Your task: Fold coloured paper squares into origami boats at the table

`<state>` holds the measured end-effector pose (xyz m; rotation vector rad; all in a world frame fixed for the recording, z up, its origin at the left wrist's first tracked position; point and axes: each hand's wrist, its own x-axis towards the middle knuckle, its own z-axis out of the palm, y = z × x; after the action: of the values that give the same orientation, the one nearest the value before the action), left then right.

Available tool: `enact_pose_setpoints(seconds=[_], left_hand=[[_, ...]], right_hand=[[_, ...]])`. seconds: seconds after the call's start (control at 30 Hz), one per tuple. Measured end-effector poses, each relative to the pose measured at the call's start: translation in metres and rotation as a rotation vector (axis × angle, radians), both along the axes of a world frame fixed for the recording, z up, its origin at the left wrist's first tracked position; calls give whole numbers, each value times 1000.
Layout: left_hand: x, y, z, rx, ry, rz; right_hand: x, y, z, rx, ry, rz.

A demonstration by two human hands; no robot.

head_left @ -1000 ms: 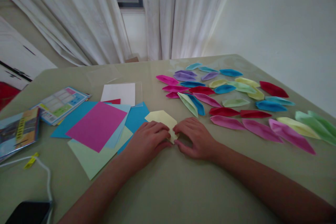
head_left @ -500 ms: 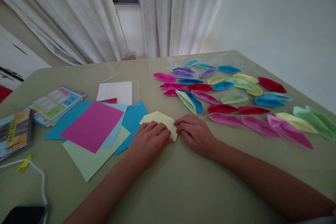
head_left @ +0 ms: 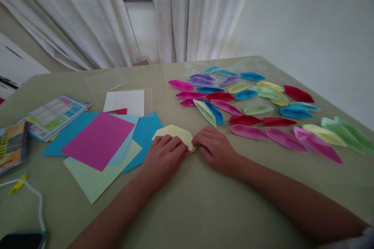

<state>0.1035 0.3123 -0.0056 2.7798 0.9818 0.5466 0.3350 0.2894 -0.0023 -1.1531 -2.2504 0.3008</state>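
Observation:
A pale yellow sheet of folding paper [head_left: 175, 131] with creased, angled edges lies on the table in front of me. My left hand [head_left: 168, 151] rests across its near side, fingers curled over it and pressing it down. At its right end, my right hand [head_left: 214, 148] pinches the near right corner, which is bent up between the fingertips. Both hands hide most of the paper's near edge. Just beyond my right hand lie folded paper pieces, among them a pale green one [head_left: 205, 113] and a pink one [head_left: 248, 132].
Left of me are loose square sheets, a magenta one [head_left: 99, 140] on top, with a light green one [head_left: 102, 181] below. Farther out lie a booklet [head_left: 57, 114], a book [head_left: 11, 146] and a white sheet [head_left: 125, 102]. A cable [head_left: 41, 206] runs to a dark device [head_left: 22, 241].
The paper's near right corner, flat before, is now folded up under my fingertips. My right hand has shifted slightly left and the view has turned a little to the right.

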Motion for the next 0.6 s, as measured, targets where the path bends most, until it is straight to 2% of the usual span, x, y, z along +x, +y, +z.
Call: enact_pose_setpoints(seconds=[0.13,0.37,0.47,0.6], left_hand=[[1,-1,-2,1,-1,33],[3,-1,2,-104,-4,122],[2,-1,2,-149,-10,132],[0,0,2,-193,-29,124]], right_hand=[[1,0,1,-8,17,30],[-1,-2,3,35,14,59],[-3,-3,3,50,28,37],[-3,-3,0,80,-54,47]])
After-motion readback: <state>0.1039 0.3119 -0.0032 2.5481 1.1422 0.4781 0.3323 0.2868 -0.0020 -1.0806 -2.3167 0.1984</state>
